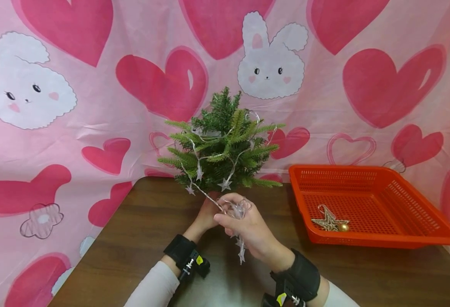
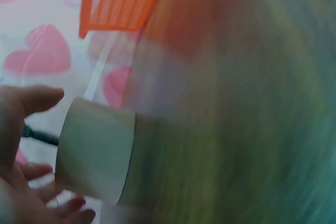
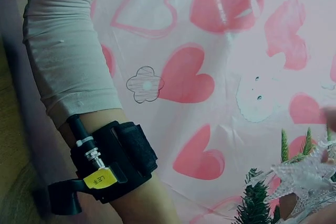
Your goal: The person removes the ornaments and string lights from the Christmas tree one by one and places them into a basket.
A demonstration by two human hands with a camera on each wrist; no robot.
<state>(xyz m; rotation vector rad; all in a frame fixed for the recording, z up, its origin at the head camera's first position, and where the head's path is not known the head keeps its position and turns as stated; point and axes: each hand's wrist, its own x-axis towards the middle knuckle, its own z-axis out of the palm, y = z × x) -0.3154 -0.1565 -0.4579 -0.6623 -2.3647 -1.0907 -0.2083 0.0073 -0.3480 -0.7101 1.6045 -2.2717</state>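
A small artificial Christmas tree [image 1: 219, 145] stands on the table, a clear string of star lights [image 1: 225, 184] draped over its branches. My right hand [image 1: 252, 230] grips a bunch of that string in front of the lower branches; several stars dangle below the palm. In the right wrist view, a clear star [image 2: 94, 150] is not what fills the left wrist view; there, the tree's beige base [image 2: 94, 150] stands beside my left hand [image 2: 23, 156]. Its thumb and fingers are spread about the thin trunk [image 2: 42, 135]. In the head view my right hand partly hides it.
An orange plastic basket [image 1: 378, 243] sits at the table's right. Inside lie a gold star ornament [image 1: 327, 221] and a small gold ball [image 1: 343, 227]. A pink cloth [image 1: 105, 94] with hearts and rabbits hangs behind the brown table [image 1: 132, 238].
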